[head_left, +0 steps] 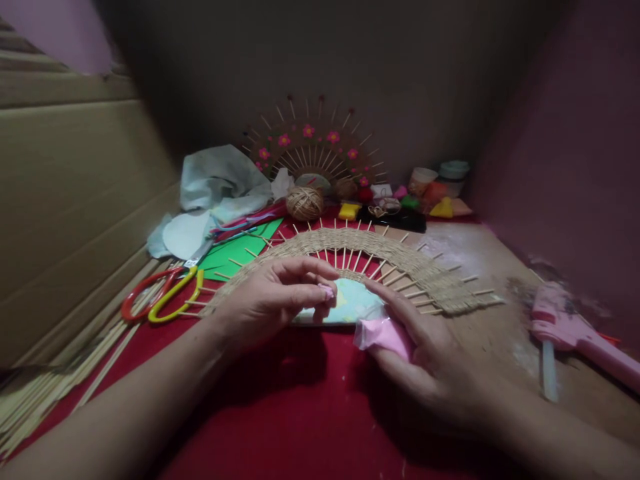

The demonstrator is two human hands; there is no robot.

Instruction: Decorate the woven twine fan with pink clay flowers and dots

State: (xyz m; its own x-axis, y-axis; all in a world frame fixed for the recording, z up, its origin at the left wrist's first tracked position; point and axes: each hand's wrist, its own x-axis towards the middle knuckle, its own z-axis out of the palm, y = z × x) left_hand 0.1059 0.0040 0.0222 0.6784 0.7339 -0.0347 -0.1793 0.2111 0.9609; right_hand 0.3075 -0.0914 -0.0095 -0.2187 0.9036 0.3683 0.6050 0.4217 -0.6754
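My left hand [273, 297] is closed in a pinch on a small bit of pink clay [327, 291], held just over a pale round disc [350, 303]. My right hand [425, 353] grips a larger lump of pink clay [383, 333] at the disc's right edge. The disc forms the hub of a half-round woven fan [365, 253] made of straw cord wound through wooden sticks, lying on the red table cover [290, 413].
Red and yellow scissors [160, 297] and green paper [235, 253] lie left. A twine ball [305, 203], a finished stick fan with pink flowers [313, 150], clay pieces [400, 203] and cloth [220, 180] sit behind. A pink glue gun [575, 333] lies right. Loose sticks [55, 380] and cardboard [65, 213] line the left.
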